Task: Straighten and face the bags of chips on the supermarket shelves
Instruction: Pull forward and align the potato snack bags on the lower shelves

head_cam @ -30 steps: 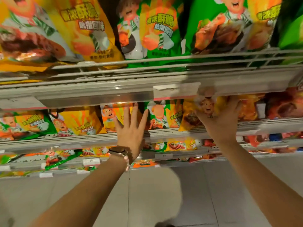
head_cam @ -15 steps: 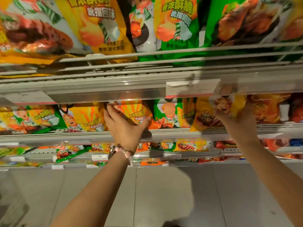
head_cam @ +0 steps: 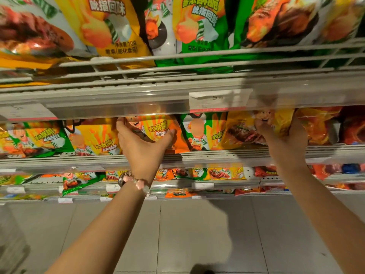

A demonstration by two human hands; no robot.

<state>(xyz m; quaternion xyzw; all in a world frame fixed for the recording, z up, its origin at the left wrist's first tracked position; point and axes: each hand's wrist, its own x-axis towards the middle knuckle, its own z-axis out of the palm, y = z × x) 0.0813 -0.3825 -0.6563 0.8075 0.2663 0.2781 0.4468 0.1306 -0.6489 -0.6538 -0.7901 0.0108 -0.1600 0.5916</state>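
A second ago our left hand [head_cam: 142, 144] was spread flat in front of the second shelf [head_cam: 197, 157]; now it has gone in under the shelf lip and cupped the orange bag [head_cam: 166, 133], thumb on the bag's right edge, fingers up at its top left corner. Our right hand [head_cam: 284, 135] has barely shifted: it keeps its grip on the upper part of the yellow bag [head_cam: 243, 131], fingers curled over the top right corner. We are also leaning closer, so the top-shelf bags fill more of the view. We judge that reaching is over and the straightening of these two bags can begin.

The orange bag stands at about 12 o'clock from our left wrist, leaning slightly, its printed face toward us with a cartoon figure and green lettering. At its 3 o'clock stands a green bag [head_cam: 203, 133], touching it, and the yellow bag comes next beyond that. The yellow bag is puffy and glossy, with a grilled-meat picture low on its face; its top is crumpled under our fingers and partly hidden behind the price rail [head_cam: 118, 109], so we cannot tell whether it sits square. At 9 o'clock of the orange bag a yellow-orange bag [head_cam: 94, 139] and a green-edged bag [head_cam: 37, 139] overlap untidily and look as if they need facing too.

A beaded bracelet [head_cam: 136, 182] sits on our left wrist.
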